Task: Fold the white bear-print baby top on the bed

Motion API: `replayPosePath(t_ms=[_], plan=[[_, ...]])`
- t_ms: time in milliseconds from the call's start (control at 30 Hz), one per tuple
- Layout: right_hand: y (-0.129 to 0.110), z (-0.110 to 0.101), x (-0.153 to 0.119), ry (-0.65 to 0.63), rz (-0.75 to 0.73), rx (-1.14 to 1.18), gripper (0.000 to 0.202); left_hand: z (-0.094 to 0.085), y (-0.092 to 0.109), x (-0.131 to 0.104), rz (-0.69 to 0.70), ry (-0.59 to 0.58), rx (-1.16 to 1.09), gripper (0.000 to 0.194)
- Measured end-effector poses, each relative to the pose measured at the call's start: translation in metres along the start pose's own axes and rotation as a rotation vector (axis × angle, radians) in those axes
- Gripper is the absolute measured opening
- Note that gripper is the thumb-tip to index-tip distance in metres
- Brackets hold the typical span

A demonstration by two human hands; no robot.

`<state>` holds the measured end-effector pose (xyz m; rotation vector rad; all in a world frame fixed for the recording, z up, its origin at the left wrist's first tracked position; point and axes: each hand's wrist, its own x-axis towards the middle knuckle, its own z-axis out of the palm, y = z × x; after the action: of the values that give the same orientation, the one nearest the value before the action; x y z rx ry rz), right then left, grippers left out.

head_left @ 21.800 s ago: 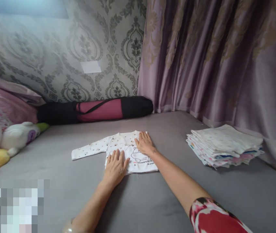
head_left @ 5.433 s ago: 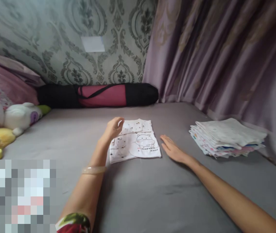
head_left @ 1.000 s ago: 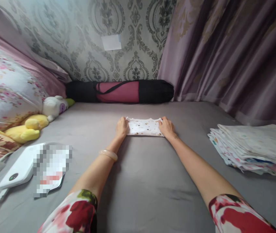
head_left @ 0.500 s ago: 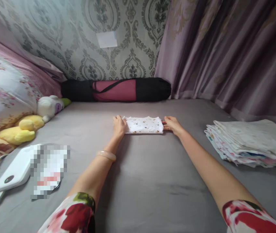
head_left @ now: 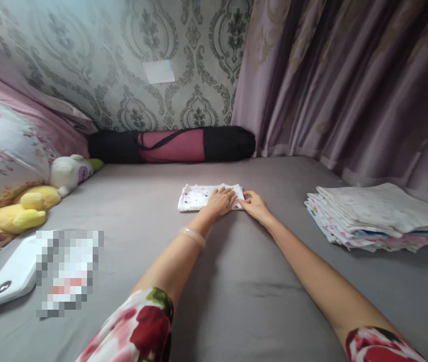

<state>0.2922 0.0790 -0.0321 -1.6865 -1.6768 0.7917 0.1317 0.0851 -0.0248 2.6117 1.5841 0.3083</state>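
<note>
A white folded cloth (head_left: 195, 197) with a small scattered print lies on the grey bed sheet (head_left: 214, 281). Across its right half rests my left hand (head_left: 220, 201), palm down with the fingers stretched out flat. My right hand (head_left: 256, 206) is at the cloth's right edge, thumb and fingers closed on its border. A pale bangle (head_left: 193, 238) circles my left wrist. Part of the cloth is hidden under my left hand.
A stack of folded cloths (head_left: 380, 216) is on the right. A black and maroon long bag (head_left: 172, 146) lies along the wall. Left are plush toys (head_left: 29, 208), a floral pillow (head_left: 3, 146), a white device (head_left: 14, 274) and a blurred-out item (head_left: 69, 274).
My left hand has left the cloth's left edge and moved right to lie flat on top. My right hand stays by the right edge, now gripping it. The view has shifted slightly.
</note>
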Motion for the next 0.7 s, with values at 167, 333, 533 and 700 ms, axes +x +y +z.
replayPosePath(t_ms=[167,333,533,700], plan=[[-0.008,-0.002,-0.01,-0.001,-0.024,-0.211,0.037,0.013,0.002,-0.005,-0.048,-0.01,0.043,0.052],[-0.014,-0.003,-0.014,-0.026,-0.002,-0.324,0.039,0.005,0.003,-0.007,-0.042,-0.038,-0.004,0.05],[-0.026,-0.007,-0.015,0.011,-0.06,-0.477,0.04,-0.014,-0.012,-0.022,-0.144,0.088,-0.059,0.046],[-0.05,0.017,-0.007,-0.018,-0.387,-0.583,0.047,-0.018,-0.042,-0.043,-0.334,0.199,0.03,0.041]])
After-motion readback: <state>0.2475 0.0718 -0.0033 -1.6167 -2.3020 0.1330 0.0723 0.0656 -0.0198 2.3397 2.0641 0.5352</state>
